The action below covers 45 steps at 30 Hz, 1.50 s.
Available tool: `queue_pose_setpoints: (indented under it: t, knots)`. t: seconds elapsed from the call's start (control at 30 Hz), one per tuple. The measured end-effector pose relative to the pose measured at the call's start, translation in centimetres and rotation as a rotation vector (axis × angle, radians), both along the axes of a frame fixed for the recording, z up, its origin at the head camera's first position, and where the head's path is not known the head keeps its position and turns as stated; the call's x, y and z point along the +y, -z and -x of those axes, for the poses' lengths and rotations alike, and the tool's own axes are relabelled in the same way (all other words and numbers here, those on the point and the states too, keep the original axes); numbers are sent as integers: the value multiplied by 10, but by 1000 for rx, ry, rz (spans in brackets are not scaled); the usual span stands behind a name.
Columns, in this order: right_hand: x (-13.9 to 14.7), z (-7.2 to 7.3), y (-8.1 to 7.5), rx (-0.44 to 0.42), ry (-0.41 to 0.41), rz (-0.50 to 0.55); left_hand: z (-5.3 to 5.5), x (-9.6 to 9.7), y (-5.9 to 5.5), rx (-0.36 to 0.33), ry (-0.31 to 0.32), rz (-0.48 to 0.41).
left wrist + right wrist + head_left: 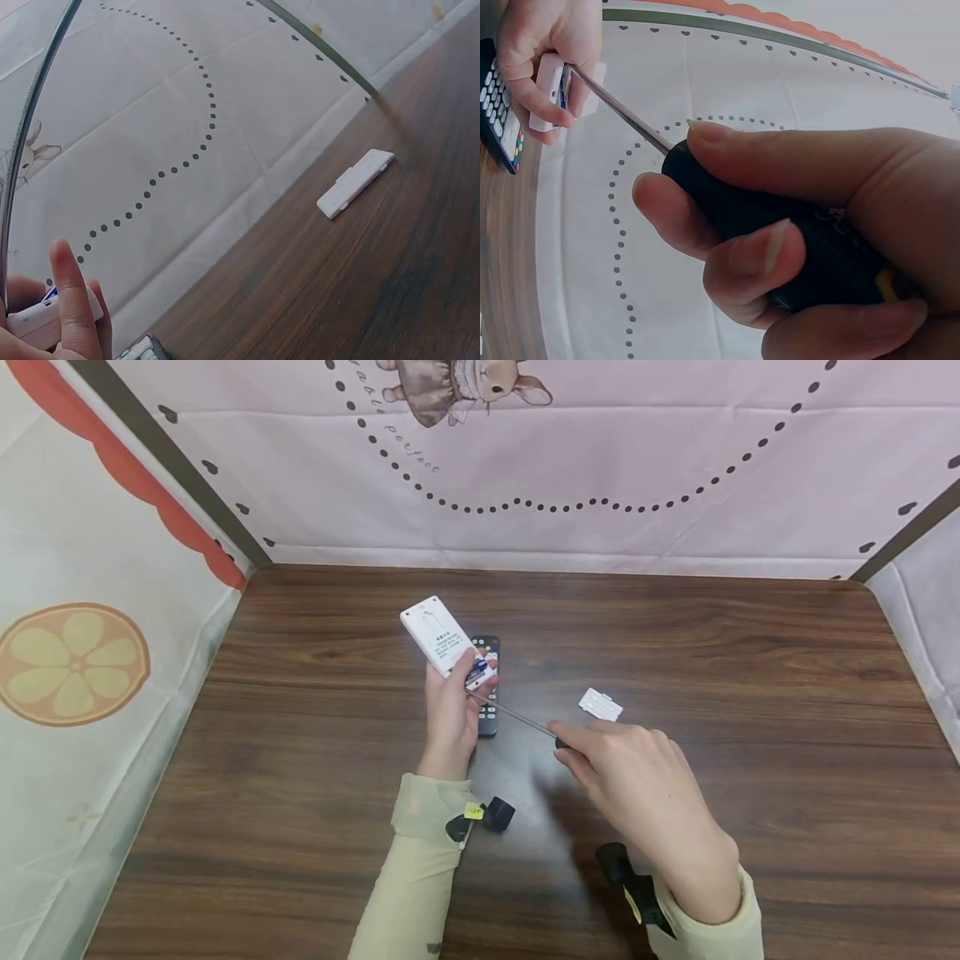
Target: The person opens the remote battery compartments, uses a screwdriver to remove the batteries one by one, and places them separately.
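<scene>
My left hand (452, 718) holds a white, flat handheld device (437, 632) with printed text on its back, thumb across its lower part. The device's compartment is uncovered, and a blue battery (477, 668) shows inside. In my right hand (648, 781) I grip a screwdriver (731, 202) by its dark handle, thumb along the top. Its long metal shaft (517, 717) points to the device, the tip right at the compartment end by the left thumb. A small white battery cover (600, 704) lies on the table, beyond the right hand.
A black remote control (487, 723) lies on the brown wooden table (315, 827), partly hidden under the left hand and the device. Printed cloth (637, 460) stands behind the table's far edge and along its sides. A camera (498, 815) sits by the left wrist.
</scene>
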State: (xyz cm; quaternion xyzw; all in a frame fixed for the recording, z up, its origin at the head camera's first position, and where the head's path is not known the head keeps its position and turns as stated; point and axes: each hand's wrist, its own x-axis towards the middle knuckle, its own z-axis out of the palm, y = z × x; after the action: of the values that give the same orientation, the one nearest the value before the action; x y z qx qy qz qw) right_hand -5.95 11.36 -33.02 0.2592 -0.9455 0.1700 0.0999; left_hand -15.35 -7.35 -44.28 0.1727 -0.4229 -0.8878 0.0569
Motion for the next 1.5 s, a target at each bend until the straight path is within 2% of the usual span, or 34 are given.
queue_pose_setpoints:
  t: [0.23, 0.47, 0.83, 1.1, 1.2, 1.33, 1.5]
  knots:
    - [16, 4, -1, 64, 78, 9, 2, -8, 0, -36, -33, -34]
    - [13, 5, -4, 33, -24, 28, 3, -13, -1, 6, -28, -101]
    - [2, 3, 0, 8, -44, 23, 3, -8, -1, 51, -19, -138]
    - [-1, 1, 2, 14, -44, 27, 3, -4, 0, 44, -39, -70]
    - [-5, -2, 2, 54, -27, 8, 3, -2, 0, 66, -54, -41]
    - [-12, -7, 2, 126, -26, -29, 3, -2, -1, 95, -110, -24]
    - [-17, -9, 3, 158, -23, -39, 4, -3, 0, 84, -146, -10]
